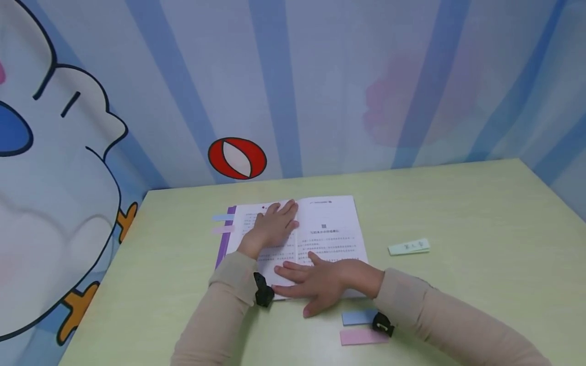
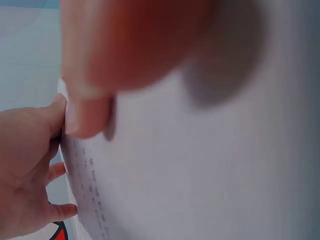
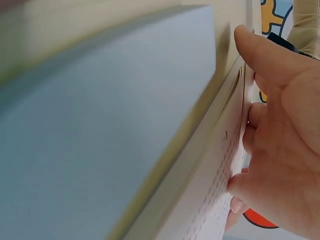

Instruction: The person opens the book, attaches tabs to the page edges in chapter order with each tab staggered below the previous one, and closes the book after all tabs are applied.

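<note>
A book [image 1: 331, 216] with a purple left edge lies open on the table. My left hand [image 1: 273, 226] rests on its left page, fingers spread toward the centre fold. Low on the book, my right hand [image 1: 322, 282] lies with spread fingers across both pages, its thumb past the bottom edge. In the left wrist view the right hand's blurred fingers [image 2: 145, 45] loom close over the page, with the left hand [image 2: 25, 160] at the side. The right wrist view shows the right hand [image 3: 285, 115] at the printed page. Neither hand grips anything.
Blue [image 1: 223, 217] and pink tabs [image 1: 223, 229] stick out from the book's left edge. A blue strip [image 1: 357, 317] and a pink strip [image 1: 361, 337] lie near the right wrist. A pale green folded slip [image 1: 409, 247] with handwriting lies to the right. A patterned wall stands behind the table.
</note>
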The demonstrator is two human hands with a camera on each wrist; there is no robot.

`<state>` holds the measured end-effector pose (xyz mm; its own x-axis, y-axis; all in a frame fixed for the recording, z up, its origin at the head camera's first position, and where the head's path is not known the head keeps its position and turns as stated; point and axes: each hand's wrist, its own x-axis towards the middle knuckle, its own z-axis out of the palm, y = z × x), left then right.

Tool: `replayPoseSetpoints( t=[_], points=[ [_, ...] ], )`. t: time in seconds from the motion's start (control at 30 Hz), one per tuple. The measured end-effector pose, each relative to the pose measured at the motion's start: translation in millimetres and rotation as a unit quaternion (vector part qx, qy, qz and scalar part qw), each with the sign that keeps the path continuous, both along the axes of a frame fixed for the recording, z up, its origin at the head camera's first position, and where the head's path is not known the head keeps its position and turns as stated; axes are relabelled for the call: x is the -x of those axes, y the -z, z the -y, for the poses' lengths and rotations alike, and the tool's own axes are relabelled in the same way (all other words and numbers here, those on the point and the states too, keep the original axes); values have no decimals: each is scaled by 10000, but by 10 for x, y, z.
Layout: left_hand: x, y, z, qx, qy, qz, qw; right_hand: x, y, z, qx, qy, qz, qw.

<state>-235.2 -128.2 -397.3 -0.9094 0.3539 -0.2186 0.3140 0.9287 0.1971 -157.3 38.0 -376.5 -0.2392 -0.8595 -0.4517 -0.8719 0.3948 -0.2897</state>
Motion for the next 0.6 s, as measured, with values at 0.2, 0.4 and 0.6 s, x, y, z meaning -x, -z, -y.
replayPoseSetpoints(
  t=[0.2,0.4,0.6],
  points=[
    [31,-69,-16,121,72,92,9999,-52,20,-7,68,-113,-133,9998],
    [40,-121,-28,-3,55,180,9998,-120,17,-9,82,-270,-245,9993],
    [17,-116,-5,-40,7,255,9997,-158,1,3,-9,-306,-283,9991]
  ],
)
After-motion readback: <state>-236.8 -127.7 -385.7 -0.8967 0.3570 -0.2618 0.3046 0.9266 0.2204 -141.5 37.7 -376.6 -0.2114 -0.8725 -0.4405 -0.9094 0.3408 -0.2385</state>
